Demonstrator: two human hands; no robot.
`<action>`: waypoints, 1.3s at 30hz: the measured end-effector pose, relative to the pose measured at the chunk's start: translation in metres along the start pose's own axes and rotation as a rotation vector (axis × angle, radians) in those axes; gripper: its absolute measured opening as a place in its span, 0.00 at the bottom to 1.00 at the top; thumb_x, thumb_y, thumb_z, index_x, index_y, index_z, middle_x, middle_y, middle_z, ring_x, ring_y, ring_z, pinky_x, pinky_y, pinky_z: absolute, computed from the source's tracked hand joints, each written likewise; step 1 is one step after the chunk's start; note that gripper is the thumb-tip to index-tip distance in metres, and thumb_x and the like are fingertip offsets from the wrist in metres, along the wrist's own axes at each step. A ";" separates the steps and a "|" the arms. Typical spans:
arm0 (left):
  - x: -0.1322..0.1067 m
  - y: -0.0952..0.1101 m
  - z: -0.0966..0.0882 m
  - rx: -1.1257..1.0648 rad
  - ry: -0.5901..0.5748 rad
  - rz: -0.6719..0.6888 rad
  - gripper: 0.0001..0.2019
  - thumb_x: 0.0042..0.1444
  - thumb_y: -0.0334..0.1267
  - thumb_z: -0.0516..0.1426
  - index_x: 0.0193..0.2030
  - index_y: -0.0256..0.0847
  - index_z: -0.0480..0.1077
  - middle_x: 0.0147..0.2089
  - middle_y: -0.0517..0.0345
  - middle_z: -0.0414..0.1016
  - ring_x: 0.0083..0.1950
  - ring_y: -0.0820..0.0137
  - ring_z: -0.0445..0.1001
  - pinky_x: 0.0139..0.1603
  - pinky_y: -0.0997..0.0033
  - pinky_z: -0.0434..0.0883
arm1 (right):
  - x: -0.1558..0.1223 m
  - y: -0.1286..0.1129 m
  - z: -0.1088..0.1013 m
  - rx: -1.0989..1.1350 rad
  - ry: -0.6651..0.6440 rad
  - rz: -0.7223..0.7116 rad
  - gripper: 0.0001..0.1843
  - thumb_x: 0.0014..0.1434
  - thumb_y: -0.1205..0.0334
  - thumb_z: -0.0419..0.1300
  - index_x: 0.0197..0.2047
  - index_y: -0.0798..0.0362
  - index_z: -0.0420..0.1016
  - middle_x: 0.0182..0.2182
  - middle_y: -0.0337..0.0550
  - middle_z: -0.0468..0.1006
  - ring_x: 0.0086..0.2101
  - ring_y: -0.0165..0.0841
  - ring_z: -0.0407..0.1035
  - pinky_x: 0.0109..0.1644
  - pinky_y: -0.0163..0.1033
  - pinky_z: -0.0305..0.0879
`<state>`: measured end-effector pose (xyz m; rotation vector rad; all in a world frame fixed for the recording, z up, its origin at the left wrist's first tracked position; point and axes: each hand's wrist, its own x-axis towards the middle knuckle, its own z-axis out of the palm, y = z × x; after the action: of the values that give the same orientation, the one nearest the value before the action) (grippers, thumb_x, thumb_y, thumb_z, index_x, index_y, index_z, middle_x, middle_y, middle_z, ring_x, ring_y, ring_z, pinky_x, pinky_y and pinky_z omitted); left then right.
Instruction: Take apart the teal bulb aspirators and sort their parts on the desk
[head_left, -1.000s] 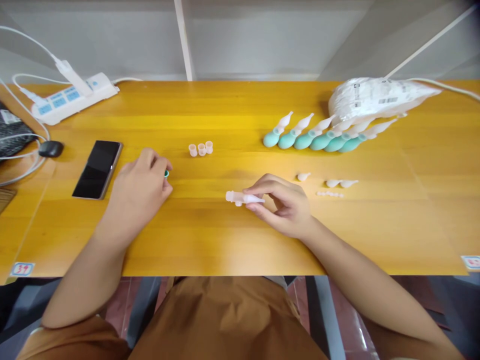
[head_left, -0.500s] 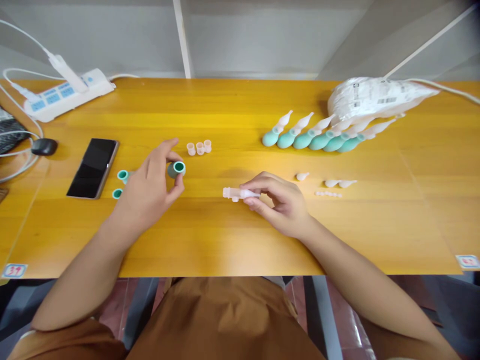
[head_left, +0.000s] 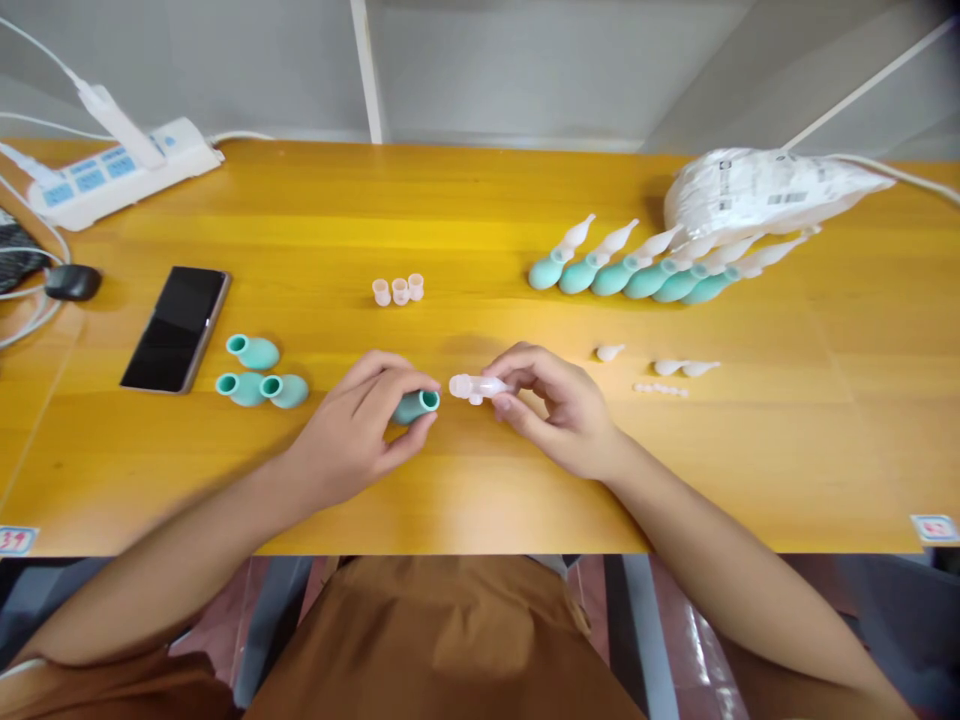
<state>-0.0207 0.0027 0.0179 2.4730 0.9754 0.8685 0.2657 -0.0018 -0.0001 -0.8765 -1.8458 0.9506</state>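
My left hand point(head_left: 360, 430) is closed around a teal rubber bulb point(head_left: 417, 405), its open mouth pointing right. My right hand point(head_left: 559, 405) pinches a translucent white nozzle piece point(head_left: 474, 386), its wide end facing the bulb's mouth a short gap away. Three more teal bulbs point(head_left: 259, 375) lie on the yellow table point(head_left: 480, 250) left of my left hand. Three small white caps point(head_left: 398, 290) stand just behind my hands.
A row of several finished teal-and-white pieces point(head_left: 637, 265) lies at the back right beside a white plastic bag point(head_left: 757, 190). Loose white tips point(head_left: 660, 366) lie right of my right hand. A black phone point(head_left: 176, 327), a mouse point(head_left: 72, 282) and a power strip point(head_left: 112, 172) are on the left.
My left hand picked a teal bulb from beside the phone and carried it right, up to the nozzle. Three bulbs it had covered now show. My right hand barely moved.
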 end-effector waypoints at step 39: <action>0.004 0.006 -0.006 -0.387 -0.127 -0.318 0.08 0.74 0.43 0.65 0.56 0.47 0.78 0.48 0.63 0.85 0.43 0.71 0.82 0.45 0.70 0.75 | 0.002 -0.007 -0.003 -0.220 -0.014 -0.287 0.17 0.71 0.75 0.69 0.59 0.50 0.80 0.48 0.48 0.80 0.38 0.33 0.79 0.39 0.39 0.81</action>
<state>-0.0191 0.0018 0.0276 1.9579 1.0103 0.7068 0.2666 -0.0026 0.0076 -0.7079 -2.0487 0.5858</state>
